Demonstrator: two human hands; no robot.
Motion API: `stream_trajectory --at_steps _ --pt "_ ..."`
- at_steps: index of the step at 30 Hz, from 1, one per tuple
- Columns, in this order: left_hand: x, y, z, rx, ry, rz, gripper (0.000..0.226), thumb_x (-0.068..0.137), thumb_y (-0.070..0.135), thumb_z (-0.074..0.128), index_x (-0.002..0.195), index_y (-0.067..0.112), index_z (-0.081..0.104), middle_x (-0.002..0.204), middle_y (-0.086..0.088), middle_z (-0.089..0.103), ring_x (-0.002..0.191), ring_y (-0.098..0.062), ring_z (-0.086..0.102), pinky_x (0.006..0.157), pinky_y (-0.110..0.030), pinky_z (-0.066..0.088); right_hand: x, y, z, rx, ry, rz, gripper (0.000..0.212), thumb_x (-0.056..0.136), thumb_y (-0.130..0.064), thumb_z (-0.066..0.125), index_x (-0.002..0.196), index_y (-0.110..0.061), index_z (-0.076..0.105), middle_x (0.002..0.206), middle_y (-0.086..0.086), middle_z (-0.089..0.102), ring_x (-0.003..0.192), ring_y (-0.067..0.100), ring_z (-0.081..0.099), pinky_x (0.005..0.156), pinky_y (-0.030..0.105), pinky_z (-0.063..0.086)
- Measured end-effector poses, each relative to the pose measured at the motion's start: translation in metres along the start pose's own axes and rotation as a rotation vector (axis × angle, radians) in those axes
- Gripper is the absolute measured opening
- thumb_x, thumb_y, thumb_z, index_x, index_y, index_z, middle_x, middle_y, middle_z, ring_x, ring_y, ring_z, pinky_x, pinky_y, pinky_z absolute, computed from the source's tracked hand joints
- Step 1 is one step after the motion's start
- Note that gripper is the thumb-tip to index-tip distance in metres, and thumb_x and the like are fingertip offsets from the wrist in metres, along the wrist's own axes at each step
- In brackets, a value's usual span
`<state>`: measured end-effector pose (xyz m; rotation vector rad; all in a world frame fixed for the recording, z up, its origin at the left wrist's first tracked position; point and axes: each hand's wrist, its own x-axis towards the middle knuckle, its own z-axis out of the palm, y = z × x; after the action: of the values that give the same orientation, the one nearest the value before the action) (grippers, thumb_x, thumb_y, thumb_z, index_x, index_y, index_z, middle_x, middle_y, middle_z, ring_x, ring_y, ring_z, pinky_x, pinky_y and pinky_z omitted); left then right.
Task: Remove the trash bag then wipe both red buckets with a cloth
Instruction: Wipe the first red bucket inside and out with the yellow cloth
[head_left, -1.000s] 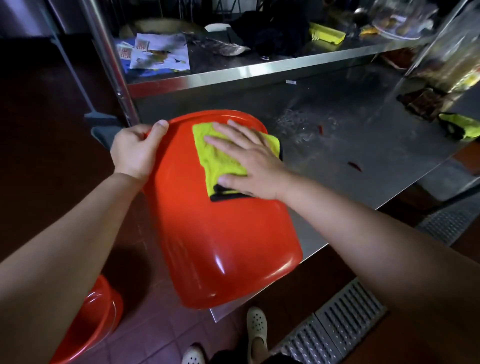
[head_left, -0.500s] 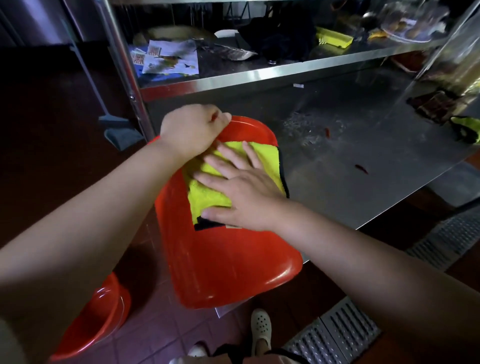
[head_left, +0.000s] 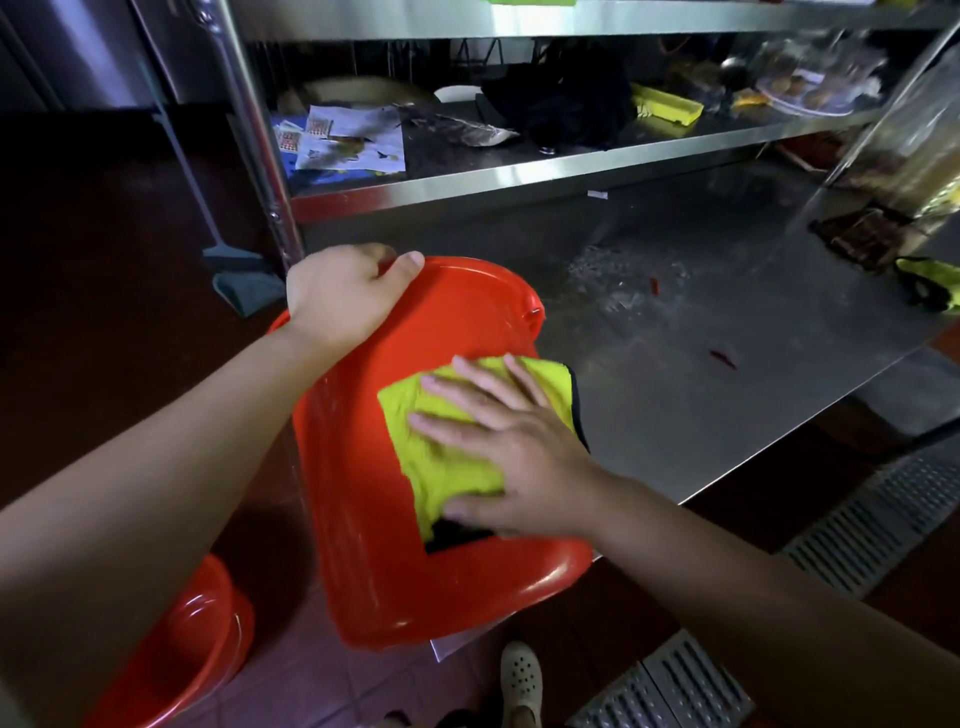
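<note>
I am in the wiping step, on the first of the two red buckets. The bucket in hand (head_left: 374, 467) lies tipped on its side across the near corner of the steel desk (head_left: 727, 395), its base end hanging off the edge toward me and its rim end further in on the desk. My left hand (head_left: 345, 296) is curled over the rim at the far end, thumb on top, gripping it to keep the bucket from rolling. My right hand (head_left: 511, 447) lies flat with fingers spread and straight, pressing the yellow-green cloth (head_left: 452, 447) against the bucket's outer wall; it pins the cloth rather than clutching it. The two hands are well apart, one at each end of the wall. The second red bucket (head_left: 182, 649) stands on the floor at lower left, near my left forearm, untouched as far as I can see. I see no trash bag on either bucket, so I judge that step done. The next move, I think, calls for sweeping the cloth along the wall under steady flat pressure, then turning the bucket with the left hand to bring an unwiped side up. The overhang at the desk edge means the left grip must not slacken.
</note>
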<state>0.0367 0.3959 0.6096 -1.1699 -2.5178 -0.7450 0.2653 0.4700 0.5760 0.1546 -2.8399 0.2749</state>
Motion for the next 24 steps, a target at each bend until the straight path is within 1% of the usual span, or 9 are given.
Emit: stream_trajectory --at_steps 3,7,9,11,13,15,19,21,24 --pt "-0.005 -0.01 -0.004 -0.074 -0.009 -0.08 0.061 0.082 0.071 0.031 0.094 0.025 0.068 0.089 -0.003 0.071 0.098 -0.027 0.062 0.071 -0.029 0.036 0.039 0.025 -0.005 0.076 0.015 0.111 0.069 0.081 -0.063 0.049 0.144 -0.037 0.034 0.156 -0.011 0.02 0.147 0.013 0.003 0.116 0.054 0.005" --pt "-0.007 -0.024 -0.012 -0.217 -0.052 -0.245 0.06 0.074 0.079 0.036 0.081 0.027 0.066 0.073 0.008 0.064 0.08 -0.012 0.055 0.072 -0.028 0.033 0.086 0.045 -0.015 0.136 0.005 0.215 0.067 0.082 -0.06 0.046 0.144 -0.042 0.029 0.156 -0.016 0.018 0.144 0.011 0.008 0.115 0.049 0.014" --pt "-0.01 -0.031 -0.01 -0.331 -0.047 -0.328 0.059 0.075 0.077 0.042 0.078 0.023 0.065 0.07 0.004 0.064 0.076 -0.015 0.057 0.069 -0.029 0.037 0.098 0.049 -0.018 0.074 -0.028 0.173 0.066 0.083 -0.062 0.043 0.144 -0.044 0.028 0.155 -0.018 0.018 0.143 0.009 0.008 0.115 0.049 0.013" --pt "-0.015 -0.032 -0.003 -0.431 -0.031 -0.38 0.061 0.077 0.073 0.048 0.079 0.014 0.065 0.071 -0.007 0.065 0.069 -0.017 0.057 0.067 -0.032 0.04 0.099 0.05 -0.02 -0.024 -0.054 0.134 0.065 0.084 -0.064 0.041 0.144 -0.045 0.026 0.156 -0.018 0.016 0.143 0.008 0.006 0.116 0.048 0.007" --pt "-0.018 -0.029 0.004 -0.486 -0.027 -0.377 0.061 0.078 0.07 0.05 0.078 0.011 0.063 0.064 -0.009 0.059 0.063 -0.016 0.052 0.063 -0.033 0.04 0.091 0.047 -0.022 -0.097 -0.074 0.128 0.065 0.084 -0.066 0.038 0.144 -0.047 0.023 0.157 -0.018 0.012 0.145 0.009 0.002 0.117 0.049 0.002" --pt "-0.02 -0.026 0.01 -0.5 -0.045 -0.35 0.061 0.079 0.07 0.048 0.075 0.01 0.06 0.056 -0.002 0.051 0.059 -0.015 0.049 0.062 -0.033 0.04 0.074 0.038 -0.022 -0.146 -0.099 0.116 0.066 0.083 -0.068 0.035 0.144 -0.047 0.022 0.158 -0.016 0.008 0.146 0.012 -0.004 0.116 0.051 -0.002" --pt "-0.018 -0.029 0.015 -0.494 -0.058 -0.32 0.063 0.08 0.07 0.044 0.076 0.009 0.06 0.061 -0.008 0.057 0.06 -0.016 0.051 0.066 -0.038 0.046 0.021 0.012 -0.018 -0.186 -0.118 0.013 0.069 0.081 -0.07 0.037 0.144 -0.042 0.03 0.158 -0.009 0.016 0.147 0.019 -0.001 0.114 0.058 0.003" --pt "-0.02 -0.033 0.017 -0.542 -0.057 -0.314 0.06 0.076 0.073 0.043 0.072 0.016 0.061 0.057 -0.001 0.053 0.058 -0.015 0.049 0.065 -0.039 0.046 -0.005 -0.001 -0.013 -0.167 -0.107 -0.018 0.07 0.081 -0.069 0.041 0.144 -0.039 0.033 0.157 -0.008 0.02 0.147 0.021 0.001 0.113 0.061 0.005" --pt "-0.021 -0.037 0.017 -0.635 -0.07 -0.33 0.047 0.073 0.074 0.045 0.062 0.032 0.062 0.056 0.003 0.05 0.059 -0.014 0.048 0.065 -0.037 0.044 -0.034 -0.018 -0.006 -0.156 -0.105 -0.079 0.072 0.079 -0.068 0.046 0.143 -0.038 0.034 0.156 -0.006 0.023 0.147 0.025 0.005 0.112 0.063 0.005"
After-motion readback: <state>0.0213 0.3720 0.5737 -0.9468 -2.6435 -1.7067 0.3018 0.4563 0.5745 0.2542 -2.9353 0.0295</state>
